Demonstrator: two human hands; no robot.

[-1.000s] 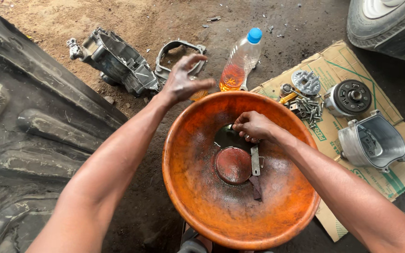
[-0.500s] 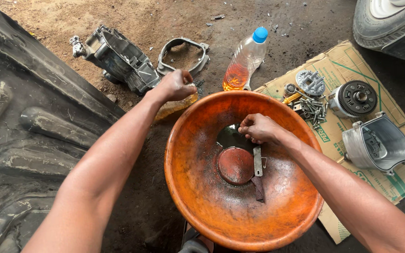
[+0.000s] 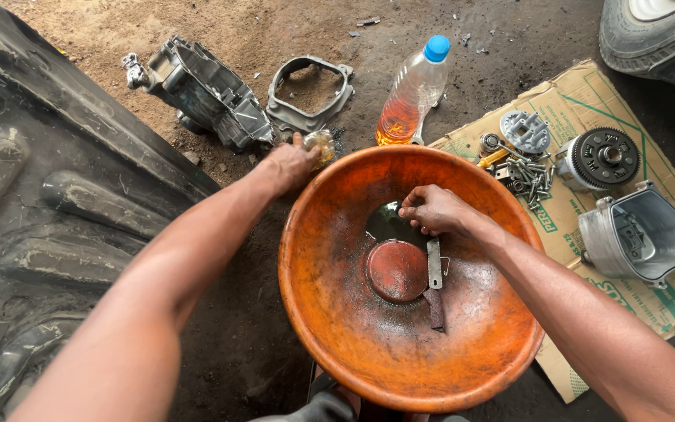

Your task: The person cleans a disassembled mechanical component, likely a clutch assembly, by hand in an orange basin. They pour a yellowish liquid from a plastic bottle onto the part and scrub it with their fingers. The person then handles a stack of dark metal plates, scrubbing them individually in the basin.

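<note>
Since a moment ago my left hand (image 3: 291, 162) has dropped and closed around the small bottle (image 3: 323, 145) beside the orange basin (image 3: 330, 328), while my right hand (image 3: 433, 211), fingers pinched together inside, should keep steady.

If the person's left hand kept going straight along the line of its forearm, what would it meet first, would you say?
The left hand already grips a small yellowish object. Beyond it, probably the grey metal gasket frame on the dirt, though depth is unclear.
</note>
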